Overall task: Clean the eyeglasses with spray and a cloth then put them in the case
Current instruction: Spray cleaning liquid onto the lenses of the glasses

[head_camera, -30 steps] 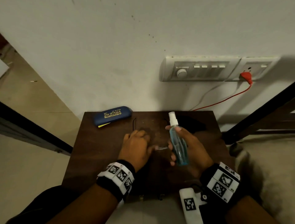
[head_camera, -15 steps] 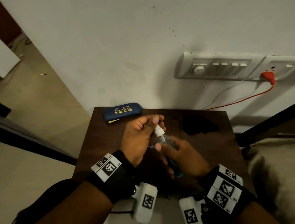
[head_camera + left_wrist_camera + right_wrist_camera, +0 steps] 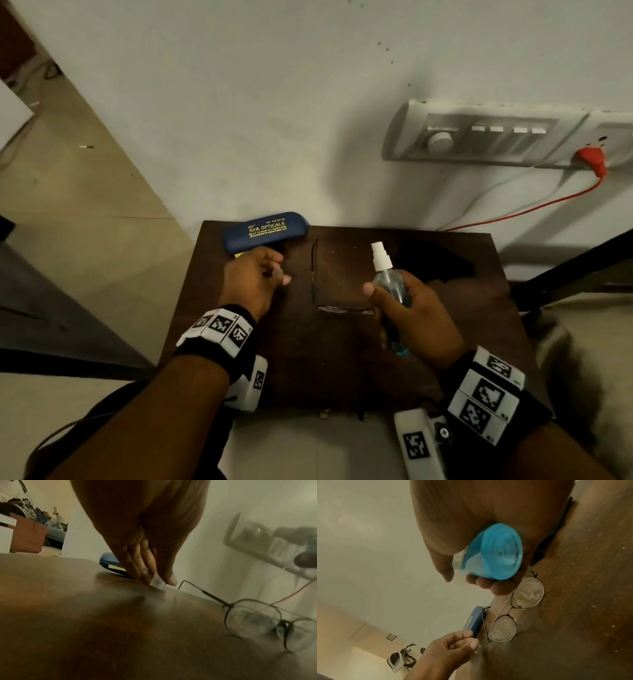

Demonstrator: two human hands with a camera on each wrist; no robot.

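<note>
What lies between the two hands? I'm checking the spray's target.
The eyeglasses lie on the table between left hand and right hand, head view.

table [image 3: 342, 359]: dark wood | switchboard [image 3: 486, 137]: wall | red plug [image 3: 591, 159]

Both my forearms come in bare from the lower edge of the head view. Left wrist: black band [image 3: 219, 334] carrying white blocks printed with black square fiducial markers, three faces visible. Below it hangs a white camera housing [image 3: 251, 383] with one more marker on its side. Right wrist: same black band [image 3: 486, 397], markers stacked in two rows. Its white camera housing [image 3: 416, 442] sits lower centre of frame, one marker plus a small round black fitting beside it.
</note>
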